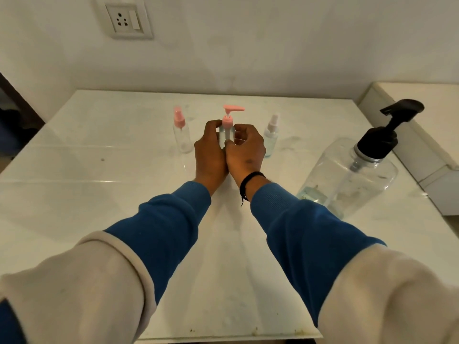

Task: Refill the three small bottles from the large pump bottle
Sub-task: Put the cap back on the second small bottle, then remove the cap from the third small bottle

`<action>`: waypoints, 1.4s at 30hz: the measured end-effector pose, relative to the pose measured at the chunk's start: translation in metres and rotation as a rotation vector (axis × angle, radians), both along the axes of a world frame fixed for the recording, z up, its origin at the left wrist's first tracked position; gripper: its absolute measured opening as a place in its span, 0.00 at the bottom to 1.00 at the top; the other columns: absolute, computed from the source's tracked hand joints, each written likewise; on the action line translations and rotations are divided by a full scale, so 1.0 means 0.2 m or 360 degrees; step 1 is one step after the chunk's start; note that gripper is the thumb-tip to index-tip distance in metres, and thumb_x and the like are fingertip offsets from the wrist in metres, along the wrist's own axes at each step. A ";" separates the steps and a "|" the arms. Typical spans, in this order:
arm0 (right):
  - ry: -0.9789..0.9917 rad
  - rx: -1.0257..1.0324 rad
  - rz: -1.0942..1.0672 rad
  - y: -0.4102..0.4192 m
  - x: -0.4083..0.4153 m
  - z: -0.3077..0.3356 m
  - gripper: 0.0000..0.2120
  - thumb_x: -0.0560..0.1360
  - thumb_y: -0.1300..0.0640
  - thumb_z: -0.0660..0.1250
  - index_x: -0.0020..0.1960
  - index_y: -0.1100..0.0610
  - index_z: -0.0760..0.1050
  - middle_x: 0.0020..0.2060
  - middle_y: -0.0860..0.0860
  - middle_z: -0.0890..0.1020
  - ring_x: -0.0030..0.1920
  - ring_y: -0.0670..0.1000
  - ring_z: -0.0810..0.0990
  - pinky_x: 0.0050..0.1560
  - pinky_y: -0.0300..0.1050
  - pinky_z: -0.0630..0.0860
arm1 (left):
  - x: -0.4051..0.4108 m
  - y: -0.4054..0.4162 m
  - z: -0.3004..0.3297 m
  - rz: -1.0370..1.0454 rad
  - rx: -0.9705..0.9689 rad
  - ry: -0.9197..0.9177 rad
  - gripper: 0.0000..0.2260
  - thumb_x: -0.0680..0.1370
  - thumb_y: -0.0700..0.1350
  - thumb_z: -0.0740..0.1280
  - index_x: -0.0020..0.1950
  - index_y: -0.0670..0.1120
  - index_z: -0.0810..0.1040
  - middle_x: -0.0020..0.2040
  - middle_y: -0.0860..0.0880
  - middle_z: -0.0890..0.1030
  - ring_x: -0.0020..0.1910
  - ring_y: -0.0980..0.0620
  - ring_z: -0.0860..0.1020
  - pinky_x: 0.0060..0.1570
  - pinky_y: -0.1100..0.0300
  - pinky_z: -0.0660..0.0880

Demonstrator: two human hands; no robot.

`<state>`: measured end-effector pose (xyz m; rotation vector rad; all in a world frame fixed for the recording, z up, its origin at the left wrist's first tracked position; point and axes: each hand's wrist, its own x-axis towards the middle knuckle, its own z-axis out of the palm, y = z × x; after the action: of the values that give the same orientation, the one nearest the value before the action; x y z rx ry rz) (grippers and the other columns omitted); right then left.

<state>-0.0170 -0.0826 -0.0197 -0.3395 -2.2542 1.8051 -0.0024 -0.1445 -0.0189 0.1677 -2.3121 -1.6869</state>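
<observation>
Three small clear bottles stand in a row at the back of the white table (99, 194). The middle bottle (227, 125) has a pink pump top, and both hands hold its body: my left hand (210, 155) wraps it from the left, my right hand (244, 151) from the right. Left of it stands a small bottle with a pink spray cap (182, 135). To the right, a small bottle with a pale cap (270, 137) holds bluish liquid. The large clear pump bottle (352, 175) with a black pump stands at the right, with a little liquid at its bottom.
A white wall with a power socket (125, 19) rises behind the table. A white ledge (422, 150) runs along the table's right side, close to the large bottle. A dark opening lies at the far left.
</observation>
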 end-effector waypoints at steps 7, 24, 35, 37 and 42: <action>-0.0037 -0.0013 0.0007 -0.01 0.04 -0.02 0.18 0.79 0.62 0.70 0.68 0.55 0.74 0.58 0.50 0.81 0.53 0.46 0.78 0.59 0.40 0.78 | 0.02 -0.01 -0.02 0.0029 0.0062 -0.0078 0.18 0.82 0.45 0.63 0.72 0.45 0.71 0.61 0.41 0.81 0.61 0.43 0.80 0.64 0.47 0.77; -0.0046 0.0080 0.0404 -0.37 0.13 0.04 0.27 0.79 0.60 0.70 0.76 0.55 0.68 0.72 0.52 0.74 0.72 0.53 0.73 0.73 0.51 0.72 | 0.10 -0.40 -0.07 0.0541 -0.0001 0.0105 0.22 0.76 0.30 0.68 0.68 0.45 0.71 0.67 0.46 0.71 0.61 0.48 0.76 0.59 0.57 0.76; -0.0071 0.0146 0.0381 -0.39 0.01 0.00 0.20 0.81 0.60 0.68 0.72 0.55 0.73 0.66 0.51 0.79 0.63 0.52 0.79 0.66 0.44 0.75 | -0.05 -0.43 -0.13 0.0405 -0.0054 -0.0007 0.14 0.82 0.36 0.61 0.67 0.41 0.76 0.57 0.49 0.80 0.56 0.51 0.80 0.63 0.54 0.77; -0.0060 0.0149 0.0367 -0.40 0.02 0.01 0.19 0.81 0.58 0.68 0.71 0.56 0.73 0.65 0.51 0.79 0.62 0.52 0.79 0.67 0.46 0.76 | -0.06 -0.44 -0.13 0.0435 -0.0158 0.0011 0.12 0.82 0.35 0.63 0.64 0.41 0.78 0.52 0.53 0.79 0.51 0.54 0.78 0.55 0.68 0.77; -0.0050 0.0103 0.0364 -0.40 0.05 0.06 0.17 0.81 0.59 0.68 0.70 0.56 0.75 0.64 0.51 0.80 0.63 0.52 0.79 0.68 0.49 0.76 | -0.04 -0.44 -0.10 0.0472 -0.0202 0.0073 0.10 0.82 0.36 0.64 0.62 0.41 0.79 0.50 0.54 0.79 0.48 0.56 0.77 0.42 0.82 0.69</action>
<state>-0.0070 -0.1626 -0.0074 -0.1015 -2.4534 1.8380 -0.0107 -0.2318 -0.0384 0.4187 -2.2227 -1.3819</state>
